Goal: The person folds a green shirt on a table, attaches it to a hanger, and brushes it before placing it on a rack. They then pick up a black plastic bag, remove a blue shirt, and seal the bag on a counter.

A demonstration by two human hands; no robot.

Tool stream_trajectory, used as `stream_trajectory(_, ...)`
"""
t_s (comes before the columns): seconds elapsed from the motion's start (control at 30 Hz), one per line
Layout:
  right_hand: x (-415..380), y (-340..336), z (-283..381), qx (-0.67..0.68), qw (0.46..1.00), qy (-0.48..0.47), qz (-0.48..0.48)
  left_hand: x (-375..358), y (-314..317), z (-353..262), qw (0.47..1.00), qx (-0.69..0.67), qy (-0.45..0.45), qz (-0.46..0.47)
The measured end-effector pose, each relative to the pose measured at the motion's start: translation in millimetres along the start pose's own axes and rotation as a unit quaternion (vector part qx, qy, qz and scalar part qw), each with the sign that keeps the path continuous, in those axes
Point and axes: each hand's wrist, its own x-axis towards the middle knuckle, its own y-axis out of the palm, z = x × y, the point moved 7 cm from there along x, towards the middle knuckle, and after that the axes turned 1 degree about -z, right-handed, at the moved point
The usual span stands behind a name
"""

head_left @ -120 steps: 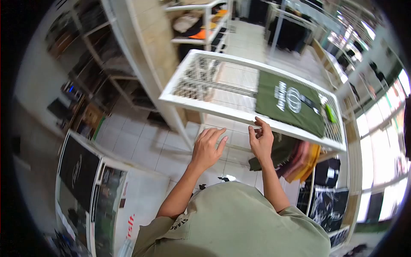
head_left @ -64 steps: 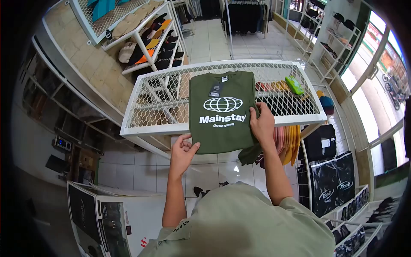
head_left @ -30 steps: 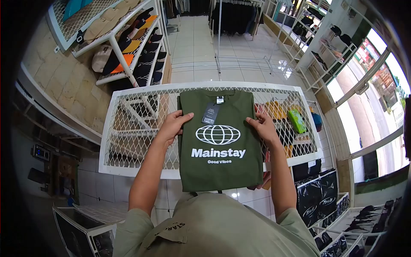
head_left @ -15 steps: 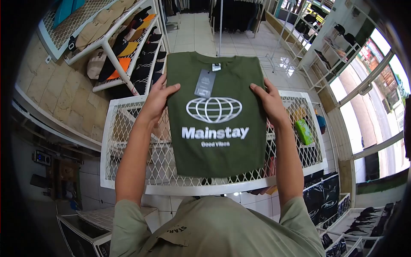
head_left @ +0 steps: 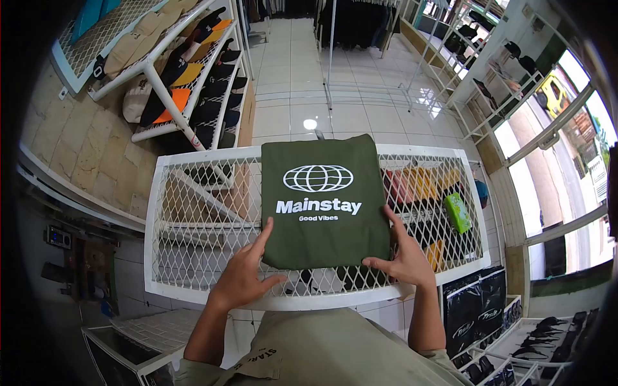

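A dark green folded T-shirt (head_left: 320,241) with a white globe print and the words "Mainstay Good Vibes" lies on the white wire-mesh table (head_left: 193,257). Its collar and hang tag are out of sight at the far edge. My left hand (head_left: 243,273) is at the lower left corner, fingers stretched along the side edge and thumb apart below. On the opposite side, my right hand (head_left: 409,257) has its fingers extended along the right edge, with the thumb tip by the lower right corner. Both hands look open around the shirt.
A green packet (head_left: 458,213) sits on the mesh at the right. Folded coloured clothes (head_left: 421,183) show beneath the mesh. A cap rack (head_left: 187,77) stands at the left; black packages (head_left: 473,312) are at the lower right. Clothes hang on rails (head_left: 357,22) at the back.
The T-shirt has come down onto the table, and its collar and tag have gone from sight. Both hands have slid from its upper sides to the lower corners, with fingers loosened.
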Motion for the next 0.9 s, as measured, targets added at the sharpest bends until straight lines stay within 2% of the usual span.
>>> stream_trajectory(0.03, 0.6, 0.4, 10.5, -0.074, 0.996, -0.045, 0.029, 3.2, -5.6, -4.7, 1.0, 0.019, 0.003, 0.017)
stream_trajectory(0.1, 11.6, -8.9, 24.1, -0.107, 0.991, -0.042, 0.061, 14.1, -26.2, -22.8, 0.999, 0.043, 0.009, 0.027)
stream_trajectory(0.17, 21.4, -13.8, 52.9, -0.068, 0.984, -0.122, 0.107, 30.0, -44.3, -30.9, 0.986, -0.112, -0.102, 0.067)
stream_trajectory(0.2, 29.3, -15.0, 52.9, -0.001, 0.988, -0.088, 0.124, 42.5, -49.1, -26.7, 0.97, -0.244, 0.007, -0.021)
stream_trajectory(0.23, 38.8, -15.4, 50.8, 0.0, 0.988, -0.089, 0.123, 55.6, -47.6, -23.3, 0.97, -0.243, 0.008, -0.021)
stream_trajectory(0.3, 51.5, -14.7, 53.6, 0.046, 0.969, -0.226, 0.09, 79.6, -55.6, -10.3, 0.903, -0.412, -0.019, -0.119)
stream_trajectory(0.33, 54.0, -9.5, 44.9, -0.01, 0.974, -0.217, 0.071, 85.4, -46.4, 9.5, 0.907, -0.395, -0.025, -0.145)
stream_trajectory(0.37, 52.9, -0.1, 35.3, -0.01, 0.973, -0.218, 0.071, 80.5, -38.6, 22.2, 0.907, -0.394, -0.024, -0.146)
stream_trajectory(0.4, 53.0, 6.2, 14.2, 0.001, 0.988, -0.149, 0.038, 67.5, -27.6, 29.7, 0.964, -0.238, -0.009, -0.115)
stream_trajectory(0.43, 48.7, 8.3, -3.8, 0.014, 0.997, -0.076, 0.002, 53.7, -16.1, 32.1, 0.994, -0.076, 0.007, -0.079)
stream_trajectory(0.47, 41.1, 7.8, -18.7, 0.009, 1.0, -0.011, 0.021, 38.4, -7.0, 23.2, 0.986, -0.166, -0.011, 0.004)
stream_trajectory(0.5, 35.0, 12.9, -27.1, 0.01, 1.0, -0.008, 0.018, 28.1, -5.1, 21.8, 0.986, -0.166, -0.011, 0.009)
stream_trajectory(0.57, 25.7, 16.0, -39.1, 0.198, 0.978, -0.053, -0.036, 11.2, -3.8, 26.8, 0.999, -0.039, -0.026, 0.006)
stream_trajectory(0.63, 22.5, 16.0, -43.7, 0.206, 0.977, -0.03, -0.04, 11.5, -8.1, 27.8, 0.999, 0.004, -0.033, -0.009)
stream_trajectory(0.7, 28.2, 15.7, -35.0, 0.21, 0.975, -0.061, -0.048, 15.2, -12.1, 34.9, 0.986, -0.009, -0.16, 0.036)
stream_trajectory(0.73, 31.3, 14.5, -23.9, 0.233, 0.968, -0.077, -0.058, 21.6, -12.9, 36.4, 0.994, -0.04, -0.1, 0.022)
stream_trajectory(0.77, 37.4, 9.1, -11.4, 0.232, 0.968, -0.079, -0.059, 25.2, -13.9, 39.3, 0.994, -0.04, -0.098, 0.022)
stream_trajectory(0.8, 42.1, -4.7, 3.3, 0.172, 0.974, -0.092, -0.112, 35.4, -26.1, 21.7, 0.982, -0.181, -0.026, -0.039)
stream_trajectory(0.83, 46.5, -17.6, 18.2, 0.111, 0.974, -0.105, -0.165, 44.6, -41.4, 5.8, 0.942, -0.317, 0.046, -0.1)
stream_trajectory(0.9, 57.2, -28.2, 39.1, 0.258, 0.933, -0.113, -0.225, 63.2, -62.9, -10.8, 0.9, -0.401, 0.045, -0.165)
